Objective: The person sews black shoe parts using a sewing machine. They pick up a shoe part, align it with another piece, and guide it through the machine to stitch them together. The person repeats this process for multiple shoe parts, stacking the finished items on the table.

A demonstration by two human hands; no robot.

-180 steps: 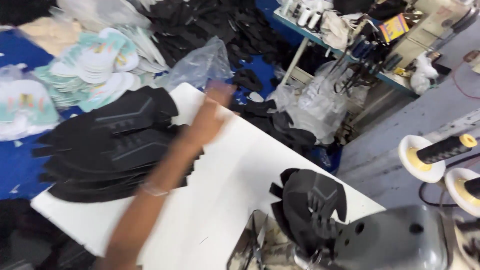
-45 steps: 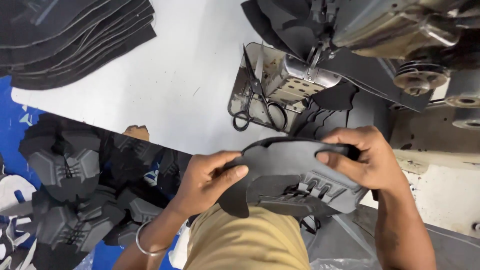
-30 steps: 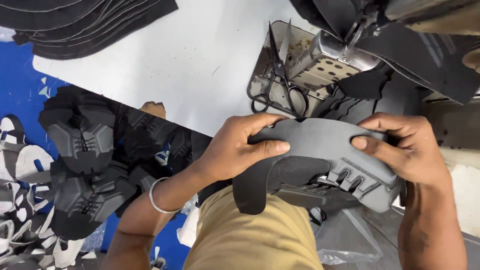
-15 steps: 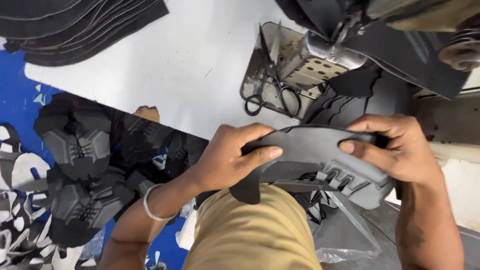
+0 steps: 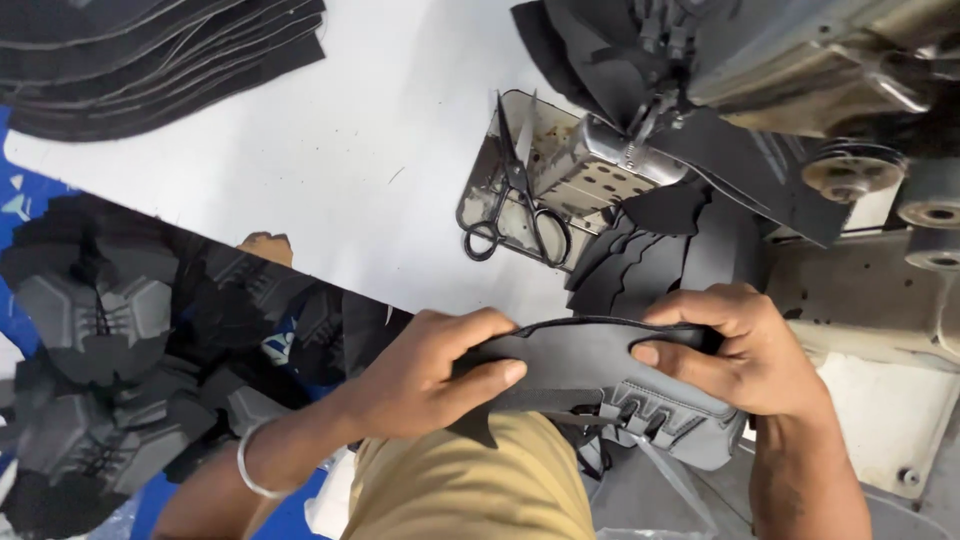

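Hands grip your grey shoe upper [image 5: 590, 365], left hand [image 5: 430, 375] and right hand [image 5: 745, 350] pinching opposite ends, near the metal tray [image 5: 480, 180] holding scissors [image 5: 520, 205].

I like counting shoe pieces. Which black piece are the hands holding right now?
The dark grey shoe upper, gripped by the left hand and right hand. The black stack on the white table lies untouched.

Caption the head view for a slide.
Left hand and right hand hold a dark shoe upper before a sewing machine, scissors nearby.
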